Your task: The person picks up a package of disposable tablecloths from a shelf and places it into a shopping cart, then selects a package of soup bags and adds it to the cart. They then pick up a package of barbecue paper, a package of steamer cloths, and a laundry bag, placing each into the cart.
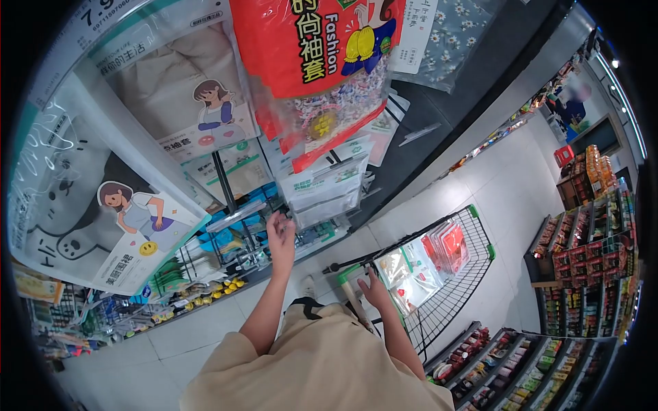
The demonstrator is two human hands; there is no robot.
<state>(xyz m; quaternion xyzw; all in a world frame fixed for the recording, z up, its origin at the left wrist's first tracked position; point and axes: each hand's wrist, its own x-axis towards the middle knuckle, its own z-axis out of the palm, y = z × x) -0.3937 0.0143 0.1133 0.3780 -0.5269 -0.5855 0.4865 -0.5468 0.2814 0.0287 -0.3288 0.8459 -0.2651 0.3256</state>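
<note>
My left hand (280, 231) is raised beside the hanging packs, its fingers partly curled and apart, with nothing visible in it. Just above it hangs a clear pack with a white and green label (327, 188). Higher up are a red "Fashion" sleeve pack (319, 61) and a beige sleeve pack (164, 89). My right hand (374, 289) is next to the handle end of a wire shopping cart (445, 312), fingers spread. Inside the cart lie red packs (447, 248) and flat white and green packs (411, 274).
A large apron pack (103, 205) hangs at the left, close to the camera. Lower shelf goods line the left side. Stocked shelves (589, 253) stand at the right, and more (521, 366) at the bottom right. A person (574, 109) is far off at the upper right.
</note>
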